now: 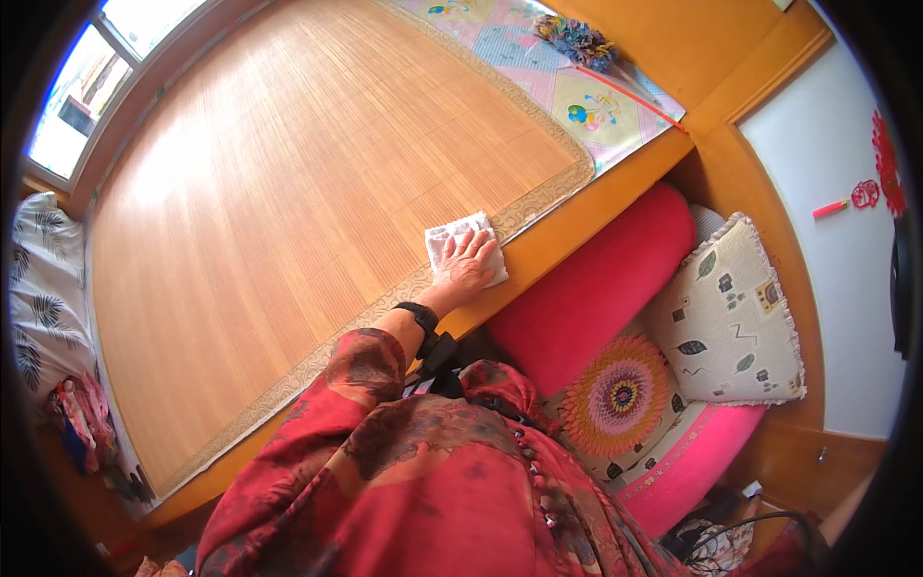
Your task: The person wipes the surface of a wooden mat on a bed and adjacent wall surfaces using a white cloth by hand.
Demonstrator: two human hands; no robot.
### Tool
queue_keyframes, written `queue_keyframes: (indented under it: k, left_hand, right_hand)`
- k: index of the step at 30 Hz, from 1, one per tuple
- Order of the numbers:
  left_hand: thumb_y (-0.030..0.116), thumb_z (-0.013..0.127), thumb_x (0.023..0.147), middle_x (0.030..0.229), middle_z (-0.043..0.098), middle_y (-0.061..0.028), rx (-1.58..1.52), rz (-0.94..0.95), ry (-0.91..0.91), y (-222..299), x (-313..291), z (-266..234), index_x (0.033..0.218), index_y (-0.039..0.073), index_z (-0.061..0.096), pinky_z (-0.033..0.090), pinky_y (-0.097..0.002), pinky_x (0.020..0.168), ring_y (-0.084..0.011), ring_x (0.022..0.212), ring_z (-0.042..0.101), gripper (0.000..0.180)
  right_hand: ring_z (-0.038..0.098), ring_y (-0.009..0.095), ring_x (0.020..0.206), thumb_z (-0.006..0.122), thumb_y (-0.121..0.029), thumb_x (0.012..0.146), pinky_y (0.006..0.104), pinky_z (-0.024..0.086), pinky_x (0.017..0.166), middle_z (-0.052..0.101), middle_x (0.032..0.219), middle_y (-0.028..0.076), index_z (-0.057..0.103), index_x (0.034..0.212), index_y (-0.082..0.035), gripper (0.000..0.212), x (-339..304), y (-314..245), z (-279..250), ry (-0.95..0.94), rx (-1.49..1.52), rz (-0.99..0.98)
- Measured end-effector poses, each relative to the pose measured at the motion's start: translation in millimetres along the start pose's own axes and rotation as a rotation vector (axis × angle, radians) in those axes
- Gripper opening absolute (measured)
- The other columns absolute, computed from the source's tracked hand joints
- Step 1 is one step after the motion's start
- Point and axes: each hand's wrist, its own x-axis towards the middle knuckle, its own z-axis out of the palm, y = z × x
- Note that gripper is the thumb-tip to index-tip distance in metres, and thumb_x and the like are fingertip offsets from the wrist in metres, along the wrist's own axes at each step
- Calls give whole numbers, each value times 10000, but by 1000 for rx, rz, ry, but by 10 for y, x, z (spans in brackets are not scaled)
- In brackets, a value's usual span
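My left hand (464,266) lies palm down with its fingers spread on a folded white cloth (436,237) with greyish patches. The cloth rests at the edge of a tan woven mat (317,173), partly over its patterned border and the wooden ledge (596,190) beside it. A black watch is on that wrist, below which begins a red patterned sleeve (327,413). At the lower right edge a bit of my right forearm (846,508) shows, but the right hand itself is out of the picture.
Right of the ledge stands a pink seat (606,279) with a cream cushion (726,317) and a round flower-patterned cushion (615,389). A bunch of dried flowers (577,43) and a red stick (630,96) lie at the far end. Leaf-print bedding (46,288) is at left.
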Motion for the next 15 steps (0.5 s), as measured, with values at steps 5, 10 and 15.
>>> queue_keyframes:
  k: [5, 10, 15]
  left_hand:
    - [323, 510, 809, 1391, 257, -81, -9, 22, -3, 8, -17, 10, 1303, 136, 335, 107, -481, 1051, -295, 1309, 164, 556]
    - [321, 515, 806, 1391, 257, -81, -33, 60, -4, 40, 20, 9, 1299, 135, 340, 110, -482, 1050, -294, 1310, 163, 556]
    - [324, 522, 798, 1386, 264, -82, -13, 17, 3, -55, -33, -7, 1296, 134, 344, 113, -490, 1047, -298, 1306, 173, 562]
  right_hand:
    - [545, 136, 603, 508, -95, 826, 245, 448, 576, 553, 687, 53, 536, 758, -33, 96, 4, 16, 56, 0, -17, 13]
    - [542, 133, 595, 509, -97, 825, 241, 446, 569, 551, 677, 49, 535, 750, -35, 101, 35, -38, 81, -8, -47, 13]
    - [540, 130, 587, 509, -99, 825, 237, 444, 561, 549, 668, 45, 534, 743, -38, 105, 17, 61, 51, 6, -28, 12]
